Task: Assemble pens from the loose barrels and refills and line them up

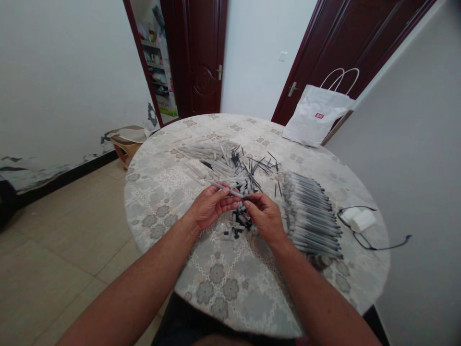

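Round table [259, 305], read as a clock with twelve at its far edge. A row of pen-like sticks [311, 211] lies at three; loose pale tubes [201, 153] at eleven; short caps [239, 223] near the centre. The step in hand appears to be fitting an end part; the next move would call for an aligned push. Left hand [211, 205], from seven, palm partly upturned; right hand [265, 216], from five, knuckles up. Both pinch one slim tube [236, 193], its dark tip at the right fingers, above the caps.
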Demonstrator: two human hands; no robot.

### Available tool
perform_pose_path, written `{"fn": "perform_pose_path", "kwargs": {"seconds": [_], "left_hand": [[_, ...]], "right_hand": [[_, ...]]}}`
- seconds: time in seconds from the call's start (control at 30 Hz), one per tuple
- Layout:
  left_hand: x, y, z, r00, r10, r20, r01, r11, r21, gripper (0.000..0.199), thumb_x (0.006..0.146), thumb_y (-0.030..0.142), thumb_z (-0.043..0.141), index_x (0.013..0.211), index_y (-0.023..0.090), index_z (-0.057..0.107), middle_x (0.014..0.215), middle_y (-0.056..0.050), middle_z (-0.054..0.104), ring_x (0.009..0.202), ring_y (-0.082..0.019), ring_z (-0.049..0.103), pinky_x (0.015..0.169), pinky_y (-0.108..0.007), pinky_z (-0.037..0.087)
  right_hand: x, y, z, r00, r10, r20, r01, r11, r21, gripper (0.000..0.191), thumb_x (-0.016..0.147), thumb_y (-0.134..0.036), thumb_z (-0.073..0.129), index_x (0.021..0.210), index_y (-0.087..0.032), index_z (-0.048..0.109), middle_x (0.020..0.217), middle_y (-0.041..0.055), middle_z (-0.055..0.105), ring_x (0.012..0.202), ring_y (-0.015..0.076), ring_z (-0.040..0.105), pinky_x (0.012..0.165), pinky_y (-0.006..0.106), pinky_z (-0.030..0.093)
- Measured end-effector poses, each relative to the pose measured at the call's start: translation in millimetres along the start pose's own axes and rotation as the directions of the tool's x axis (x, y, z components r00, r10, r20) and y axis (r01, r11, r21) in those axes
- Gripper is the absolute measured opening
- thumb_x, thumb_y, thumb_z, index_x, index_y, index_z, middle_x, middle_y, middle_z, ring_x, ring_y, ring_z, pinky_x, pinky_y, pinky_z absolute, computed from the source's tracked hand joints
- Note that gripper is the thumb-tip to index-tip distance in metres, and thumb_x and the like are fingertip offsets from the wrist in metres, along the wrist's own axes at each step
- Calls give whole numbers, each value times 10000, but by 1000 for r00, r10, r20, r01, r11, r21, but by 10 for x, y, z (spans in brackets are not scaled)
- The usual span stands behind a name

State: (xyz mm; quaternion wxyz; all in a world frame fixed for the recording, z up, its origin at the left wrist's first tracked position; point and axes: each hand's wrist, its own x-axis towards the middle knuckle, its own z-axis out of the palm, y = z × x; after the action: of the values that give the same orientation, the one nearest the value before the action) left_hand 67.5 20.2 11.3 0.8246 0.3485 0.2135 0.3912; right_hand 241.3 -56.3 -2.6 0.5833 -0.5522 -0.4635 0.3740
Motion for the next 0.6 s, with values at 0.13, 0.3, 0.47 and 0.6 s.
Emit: {"fn": "perform_pose_path", "kwargs": {"seconds": [0.13, 0.3, 0.47, 0.6], "left_hand": [[2, -3, -1, 1000, 5, 3, -5, 1000, 21, 263, 861, 232, 759, 1025, 177, 561, 1042, -112, 757, 953, -247, 764, 827, -373, 623], [0, -12, 23, 1000, 20, -16, -19, 999, 46, 305, 829, 235, 792, 1014, 177, 557, 1027, -111, 763, 920, -246, 770, 804, -362, 625], [0, -24, 26, 1000, 18, -15, -17, 999, 44, 316, 818, 246, 803, 1007, 174, 560, 1005, -113, 766, 907, -245, 771, 802, -363, 626], [-1, -28, 25, 1000, 13, 3, -13, 998, 61, 302, 820, 247, 803, 984, 174, 560, 1014, -122, 769, 938, -260, 769, 808, -371, 626]], "right_hand": [[-2, -8, -5, 1000, -19, -4, 19, 1000, -25, 284, 827, -429, 745, 995, -206, 693, 736, -14, 658, 551, 107, 534, 488, 225, 418], [-28, -16, -18, 991, -129, -39, 121, 977, -176, 216, 864, -400, 706, 1003, -235, 714, 747, -7, 655, 621, 137, 561, 570, 261, 457], [-39, 20, -26, 979, -199, -40, 184, 952, -245, 189, 880, -391, 692, 1010, -258, 725, 776, 3, 667, 665, 160, 587, 620, 291, 485], [-36, 45, -35, 983, -176, -44, 161, 959, -234, 205, 908, -401, 664, 1037, -248, 709, 790, 6, 670, 657, 157, 582, 608, 283, 477]]}}
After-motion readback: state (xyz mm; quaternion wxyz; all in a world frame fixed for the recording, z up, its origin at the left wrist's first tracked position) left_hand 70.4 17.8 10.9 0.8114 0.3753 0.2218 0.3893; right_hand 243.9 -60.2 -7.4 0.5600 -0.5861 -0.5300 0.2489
